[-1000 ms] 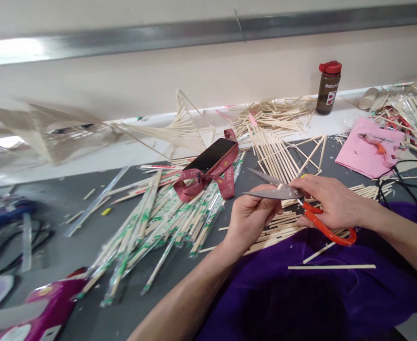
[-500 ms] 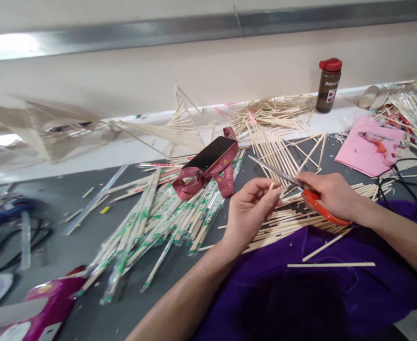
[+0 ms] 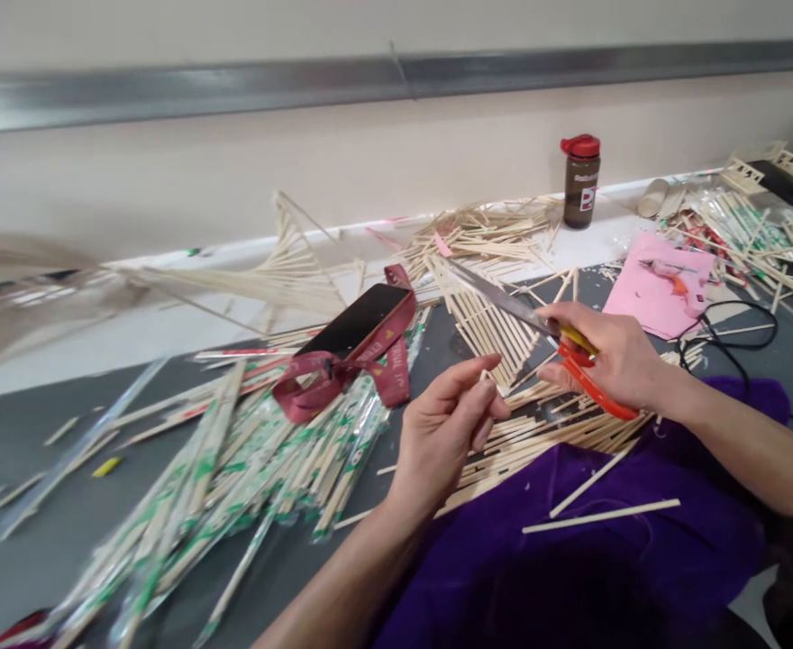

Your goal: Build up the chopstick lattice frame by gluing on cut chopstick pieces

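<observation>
My right hand (image 3: 606,356) grips orange-handled scissors (image 3: 589,379); their blades (image 3: 497,296) are closed and point up and to the left. My left hand (image 3: 447,424) hovers just left of them, fingers pinched together on what looks like a short stick piece. Below both hands lies a heap of bare wooden sticks (image 3: 545,424) on the grey table. A flat lattice of glued sticks (image 3: 484,320) lies under the blades. Two loose sticks (image 3: 599,516) rest on the purple cloth (image 3: 606,559) in my lap.
A phone (image 3: 360,320) with a red lanyard sits on a pile of wrapped chopsticks (image 3: 254,451). At the back stand a red-capped bottle (image 3: 580,180) and more sticks. A pink sheet (image 3: 660,288) with a glue gun and a black cable (image 3: 727,333) lie to the right.
The scissor blades, open a second ago around my left fingers, have closed and swung up-left. My left hand has drawn away down-left. The view has shifted right.
</observation>
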`<state>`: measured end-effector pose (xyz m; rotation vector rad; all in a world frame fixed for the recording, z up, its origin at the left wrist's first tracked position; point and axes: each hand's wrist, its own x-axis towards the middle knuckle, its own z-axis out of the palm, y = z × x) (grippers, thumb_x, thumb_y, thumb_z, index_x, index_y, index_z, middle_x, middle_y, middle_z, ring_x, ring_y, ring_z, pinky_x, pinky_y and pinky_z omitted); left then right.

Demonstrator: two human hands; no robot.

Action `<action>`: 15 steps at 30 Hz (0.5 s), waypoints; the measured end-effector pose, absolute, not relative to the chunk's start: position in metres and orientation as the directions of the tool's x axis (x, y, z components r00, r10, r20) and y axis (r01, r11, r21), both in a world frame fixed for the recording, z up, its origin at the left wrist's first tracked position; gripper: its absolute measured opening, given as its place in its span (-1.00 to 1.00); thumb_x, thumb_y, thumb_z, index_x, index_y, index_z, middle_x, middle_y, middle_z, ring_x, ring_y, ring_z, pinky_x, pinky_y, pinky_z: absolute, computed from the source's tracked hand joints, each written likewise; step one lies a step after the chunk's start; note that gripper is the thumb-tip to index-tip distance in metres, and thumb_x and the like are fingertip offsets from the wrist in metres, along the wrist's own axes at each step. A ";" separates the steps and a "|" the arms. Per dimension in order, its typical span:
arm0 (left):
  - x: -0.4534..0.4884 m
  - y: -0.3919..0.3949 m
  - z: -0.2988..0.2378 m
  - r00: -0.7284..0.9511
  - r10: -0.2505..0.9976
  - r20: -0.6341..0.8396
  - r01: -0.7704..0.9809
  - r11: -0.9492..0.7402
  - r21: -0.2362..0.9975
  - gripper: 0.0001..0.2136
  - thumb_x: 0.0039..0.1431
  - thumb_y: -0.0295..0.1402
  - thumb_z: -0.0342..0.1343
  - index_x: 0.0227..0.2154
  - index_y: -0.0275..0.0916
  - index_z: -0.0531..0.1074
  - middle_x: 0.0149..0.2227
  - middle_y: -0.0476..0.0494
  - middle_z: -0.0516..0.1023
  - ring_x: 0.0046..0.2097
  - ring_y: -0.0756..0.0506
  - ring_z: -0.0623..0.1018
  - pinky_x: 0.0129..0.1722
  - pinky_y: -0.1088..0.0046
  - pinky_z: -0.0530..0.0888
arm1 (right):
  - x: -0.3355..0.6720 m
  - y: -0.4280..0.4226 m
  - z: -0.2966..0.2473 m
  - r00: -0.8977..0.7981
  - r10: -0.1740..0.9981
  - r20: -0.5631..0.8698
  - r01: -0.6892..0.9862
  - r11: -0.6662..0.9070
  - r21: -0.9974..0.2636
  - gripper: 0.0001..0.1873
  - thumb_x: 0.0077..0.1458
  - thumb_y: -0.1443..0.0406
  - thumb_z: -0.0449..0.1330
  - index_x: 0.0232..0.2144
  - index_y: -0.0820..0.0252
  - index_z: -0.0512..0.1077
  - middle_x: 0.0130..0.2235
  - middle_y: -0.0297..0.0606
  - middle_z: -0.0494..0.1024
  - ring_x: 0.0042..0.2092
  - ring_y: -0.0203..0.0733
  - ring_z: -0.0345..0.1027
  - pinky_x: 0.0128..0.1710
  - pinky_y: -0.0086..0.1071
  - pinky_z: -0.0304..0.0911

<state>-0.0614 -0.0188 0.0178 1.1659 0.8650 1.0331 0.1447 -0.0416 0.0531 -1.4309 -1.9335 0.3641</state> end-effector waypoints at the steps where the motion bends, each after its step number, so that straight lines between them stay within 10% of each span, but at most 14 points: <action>1: -0.061 -0.019 0.017 0.320 0.947 -0.006 -0.189 0.070 0.979 -0.72 0.04 -0.28 0.26 -0.18 -0.24 0.52 -0.61 0.01 0.51 -0.70 0.14 0.21 -0.71 0.62 0.09 | 0.149 -0.040 0.057 -0.108 0.926 0.362 0.734 0.320 -0.599 -0.53 0.02 0.06 0.22 -0.06 0.13 0.35 -0.40 -0.38 0.49 -0.44 -0.34 0.31 -0.38 -0.42 0.21; 15: -0.053 -0.026 0.015 0.408 0.910 -0.070 -0.194 0.161 0.968 -0.77 0.07 -0.27 0.23 -0.22 -0.27 0.53 -0.60 -0.01 0.49 -0.70 0.15 0.20 -0.71 0.63 0.06 | 0.267 0.003 0.019 0.496 0.864 0.092 0.868 -0.489 -0.089 -0.39 0.11 0.03 0.04 0.13 0.24 0.25 -0.10 0.12 0.54 -0.10 0.26 0.43 -0.21 -0.05 0.27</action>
